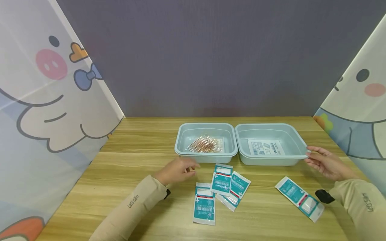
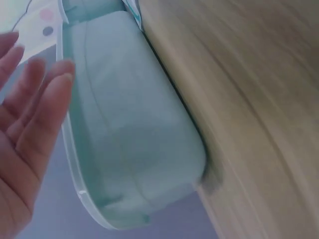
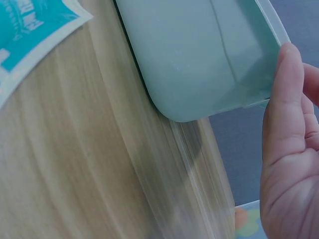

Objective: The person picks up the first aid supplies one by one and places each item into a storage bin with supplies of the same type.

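Two light blue plastic trays stand side by side. My right hand (image 1: 327,163) pinches the right corner of the right tray (image 1: 268,161), thumb against its rim in the right wrist view. Inside that tray lies a printed label (image 1: 266,147). Just in front of the left tray (image 1: 206,158) is my left hand (image 1: 178,170), fingers loosely extended and holding nothing. The left wrist view shows its fingers beside that tray's rim. A pile of thin cotton swabs (image 1: 205,144) with brownish shafts lies in the left tray, over another label.
Three teal-and-white sealed packets lie in front of the trays: one packet (image 1: 204,207) at left, another packet (image 1: 221,180) overlapping a tilted packet (image 1: 240,187). A fourth such packet (image 1: 292,190) lies near my right sleeve. A dark grey wall (image 1: 217,60) rises behind the wooden table (image 1: 135,150).
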`<state>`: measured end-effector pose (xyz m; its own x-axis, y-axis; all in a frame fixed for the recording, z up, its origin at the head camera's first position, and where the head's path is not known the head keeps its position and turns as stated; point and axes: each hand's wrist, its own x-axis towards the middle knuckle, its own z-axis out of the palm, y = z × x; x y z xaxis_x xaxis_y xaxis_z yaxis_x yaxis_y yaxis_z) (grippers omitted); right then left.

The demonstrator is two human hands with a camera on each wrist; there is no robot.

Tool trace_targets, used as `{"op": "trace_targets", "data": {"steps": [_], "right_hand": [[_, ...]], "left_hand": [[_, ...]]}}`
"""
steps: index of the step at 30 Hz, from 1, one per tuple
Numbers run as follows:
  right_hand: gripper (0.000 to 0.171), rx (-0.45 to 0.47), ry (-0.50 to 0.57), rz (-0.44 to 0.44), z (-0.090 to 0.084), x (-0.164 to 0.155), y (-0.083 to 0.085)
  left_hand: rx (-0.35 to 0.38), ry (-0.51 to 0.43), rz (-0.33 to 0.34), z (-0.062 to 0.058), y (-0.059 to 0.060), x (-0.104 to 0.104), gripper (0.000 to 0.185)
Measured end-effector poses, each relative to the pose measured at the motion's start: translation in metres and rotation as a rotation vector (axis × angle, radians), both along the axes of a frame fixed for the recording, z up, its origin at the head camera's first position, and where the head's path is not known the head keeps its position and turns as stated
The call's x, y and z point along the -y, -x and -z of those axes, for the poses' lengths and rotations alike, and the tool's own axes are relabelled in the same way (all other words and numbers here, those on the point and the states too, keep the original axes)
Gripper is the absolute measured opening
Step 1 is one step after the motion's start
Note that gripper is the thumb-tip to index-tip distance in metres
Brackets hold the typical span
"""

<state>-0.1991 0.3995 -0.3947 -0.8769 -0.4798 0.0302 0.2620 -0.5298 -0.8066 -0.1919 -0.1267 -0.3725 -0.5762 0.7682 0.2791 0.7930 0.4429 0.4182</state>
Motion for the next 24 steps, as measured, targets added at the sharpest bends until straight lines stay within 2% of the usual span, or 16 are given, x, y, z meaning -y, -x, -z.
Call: {"op": "trace_targets", "data": {"steps": [4, 7, 11, 15, 21, 24], "right_hand": [[0.034, 0.001, -0.009, -0.005, 0.000, -0.001, 0.000], [0.034, 0.003, -0.016, -0.001, -0.001, -0.001, 0.000], [0.034, 0.007, -0.026, 0.001, -0.002, -0.001, 0.000], [0.033, 0.017, -0.032, -0.005, -0.003, 0.000, 0.000], [0.036, 0.015, -0.029, -0.010, -0.002, -0.001, 0.000], [0.037, 0.012, -0.030, -0.015, -0.002, -0.001, 0.000]], "left_hand": [[-0.079, 0.086, 0.067, -0.002, -0.006, -0.005, 0.018], [-0.074, 0.162, 0.075, -0.003, -0.010, -0.009, 0.020], [-0.006, 0.284, 0.074, -0.002, -0.016, -0.015, 0.027], [0.032, 0.382, 0.082, 0.004, -0.019, -0.018, 0.035], [0.094, 0.418, 0.115, 0.012, -0.021, -0.021, 0.044], [0.120, 0.424, 0.103, 0.016, -0.019, -0.021, 0.045]]}}
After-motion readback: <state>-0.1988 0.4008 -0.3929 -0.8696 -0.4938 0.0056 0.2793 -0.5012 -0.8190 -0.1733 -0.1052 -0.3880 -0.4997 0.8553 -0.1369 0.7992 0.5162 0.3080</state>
